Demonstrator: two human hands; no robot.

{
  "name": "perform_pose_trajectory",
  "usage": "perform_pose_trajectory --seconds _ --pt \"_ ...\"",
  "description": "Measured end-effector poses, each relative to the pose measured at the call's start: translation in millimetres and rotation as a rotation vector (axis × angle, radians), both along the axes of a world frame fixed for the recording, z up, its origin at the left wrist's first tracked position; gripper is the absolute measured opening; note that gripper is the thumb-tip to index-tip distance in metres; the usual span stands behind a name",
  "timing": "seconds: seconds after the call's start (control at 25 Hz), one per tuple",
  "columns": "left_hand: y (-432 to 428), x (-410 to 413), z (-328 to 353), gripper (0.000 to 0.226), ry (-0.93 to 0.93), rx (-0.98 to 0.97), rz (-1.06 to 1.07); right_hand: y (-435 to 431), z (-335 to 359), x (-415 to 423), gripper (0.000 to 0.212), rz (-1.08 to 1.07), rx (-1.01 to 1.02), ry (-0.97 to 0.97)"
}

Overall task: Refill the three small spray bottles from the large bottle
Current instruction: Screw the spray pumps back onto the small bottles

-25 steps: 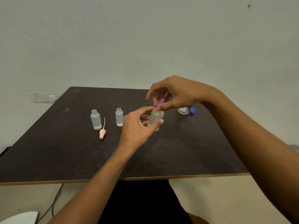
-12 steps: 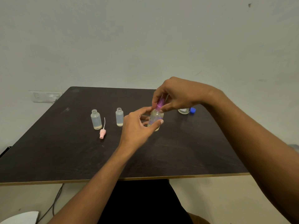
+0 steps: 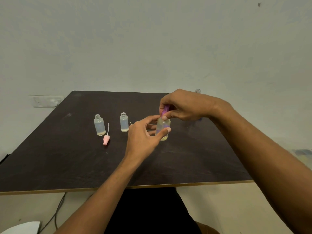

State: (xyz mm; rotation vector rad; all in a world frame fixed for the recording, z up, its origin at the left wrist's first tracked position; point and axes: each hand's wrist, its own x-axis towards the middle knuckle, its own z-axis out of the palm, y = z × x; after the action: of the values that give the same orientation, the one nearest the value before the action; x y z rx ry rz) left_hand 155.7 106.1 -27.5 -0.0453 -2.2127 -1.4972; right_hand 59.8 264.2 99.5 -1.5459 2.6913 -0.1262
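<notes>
The left hand (image 3: 143,135) grips the small bottle (image 3: 163,129) at the surface (image 3: 50,166) centre; the right hand (image 3: 182,107) pinches its purple sprayer (image 3: 165,110). A hard twist could tip it toward 9 o'clock.

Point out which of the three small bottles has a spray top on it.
The rightmost small bottle, held by the left hand, with the purple spray top under the right hand. The left bottle and middle bottle stand open-necked.
</notes>
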Motion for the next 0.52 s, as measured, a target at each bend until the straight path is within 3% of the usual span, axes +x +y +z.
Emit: perform_pose_trajectory --seconds 0.52 --pt "-13.0 -79.5 -26.7 0.058 -0.106 0.002 0.028 -15.4 -46.9 -57.0 0.019 -0.147 -0.128 0.019"
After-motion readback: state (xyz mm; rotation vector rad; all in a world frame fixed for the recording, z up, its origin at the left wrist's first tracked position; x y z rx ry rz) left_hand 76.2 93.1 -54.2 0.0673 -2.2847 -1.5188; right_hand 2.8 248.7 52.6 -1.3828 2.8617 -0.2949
